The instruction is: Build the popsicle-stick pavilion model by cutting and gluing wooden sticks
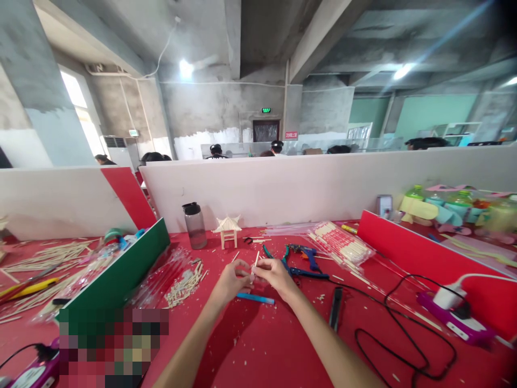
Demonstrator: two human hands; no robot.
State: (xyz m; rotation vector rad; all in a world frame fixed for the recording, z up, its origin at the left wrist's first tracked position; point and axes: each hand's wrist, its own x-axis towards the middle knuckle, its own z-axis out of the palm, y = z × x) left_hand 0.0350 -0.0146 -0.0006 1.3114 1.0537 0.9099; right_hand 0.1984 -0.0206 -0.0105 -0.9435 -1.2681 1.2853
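Note:
My right hand (276, 276) pinches a short pale wooden stick (257, 259), which points upward from the fingertips. Facing it, my left hand (233, 279) has curled fingers drawn close to the right fingertips; what sits between them is too small to make out. Just below the hands lies a blue strip (256, 298) on the red tabletop (250, 345). Behind them stands a small wooden pavilion model (229, 231) with a pointed roof. A pile of short cut sticks (186, 285) lies left of my left hand.
Right of my hands lie a blue glue gun (310, 257), blue-handled pliers (310, 274) and a black utility knife (335, 308). A bottle (195, 226) and packed sticks (343, 243) are farther back. Green (121, 269) and red (436, 269) dividers flank me; a black cable (388, 312) loops at right.

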